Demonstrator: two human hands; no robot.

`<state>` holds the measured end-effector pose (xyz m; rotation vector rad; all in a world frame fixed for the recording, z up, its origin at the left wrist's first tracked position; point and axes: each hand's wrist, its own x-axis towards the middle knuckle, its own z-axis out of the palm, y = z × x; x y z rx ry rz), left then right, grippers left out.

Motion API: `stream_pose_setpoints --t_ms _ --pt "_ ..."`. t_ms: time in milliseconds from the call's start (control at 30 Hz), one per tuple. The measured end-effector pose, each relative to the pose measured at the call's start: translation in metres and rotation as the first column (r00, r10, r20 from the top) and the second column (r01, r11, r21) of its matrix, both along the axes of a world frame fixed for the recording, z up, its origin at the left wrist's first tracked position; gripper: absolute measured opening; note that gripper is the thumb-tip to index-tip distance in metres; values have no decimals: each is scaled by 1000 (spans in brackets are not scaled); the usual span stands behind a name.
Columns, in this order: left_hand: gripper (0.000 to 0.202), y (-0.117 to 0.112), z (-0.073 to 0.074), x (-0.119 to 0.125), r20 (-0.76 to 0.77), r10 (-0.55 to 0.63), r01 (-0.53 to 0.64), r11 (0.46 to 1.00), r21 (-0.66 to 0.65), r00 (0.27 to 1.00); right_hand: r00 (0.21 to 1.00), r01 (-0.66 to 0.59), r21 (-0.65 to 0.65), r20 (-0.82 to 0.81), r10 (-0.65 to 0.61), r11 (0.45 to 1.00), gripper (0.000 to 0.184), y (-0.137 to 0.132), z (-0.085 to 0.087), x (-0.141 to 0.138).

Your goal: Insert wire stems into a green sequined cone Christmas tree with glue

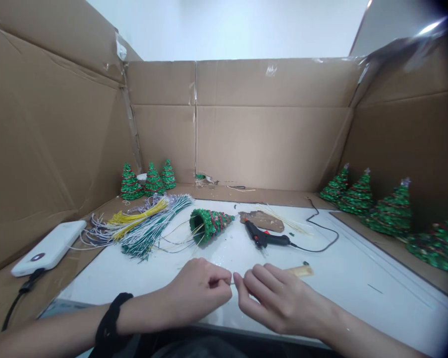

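My left hand (199,291) and my right hand (276,298) meet over the white board (358,278) near its front edge. Both are closed in a pinch on a thin pale wire (232,284) that runs between their fingertips. A black band sits on my left wrist (110,318). Just beyond the hands a green beaded cone tree (209,223) lies on its side, with loose wires coming out of its open base. A black glue gun (265,238) lies to its right, its cord trailing off right.
A bundle of green, yellow and white wires (145,223) lies at the left. A white power bank (48,247) with a cable sits far left. Finished beaded trees stand at the back left (147,180) and along the right (373,204). Cardboard walls (269,129) enclose the space.
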<state>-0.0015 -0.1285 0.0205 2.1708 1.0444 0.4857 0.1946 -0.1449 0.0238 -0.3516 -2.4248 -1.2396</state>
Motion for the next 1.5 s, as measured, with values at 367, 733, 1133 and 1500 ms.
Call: stream_pose_setpoints --t_ms 367,733,1133,1500 --pt "24 -22 16 -4 212 -35 163 764 -624 977 998 -51 -97 17 53 994 21 -28 21 3" --pt "15 -34 25 2 206 39 161 488 -858 978 998 -8 -98 58 13 995 26 -42 26 9" --pt "22 -28 17 -34 237 140 97 631 -769 961 855 40 -411 -458 -244 911 17 -22 18 49" --pt "26 31 87 -18 179 28 -99 910 403 983 663 -258 -836 -517 -542 483 26 -13 25 31"
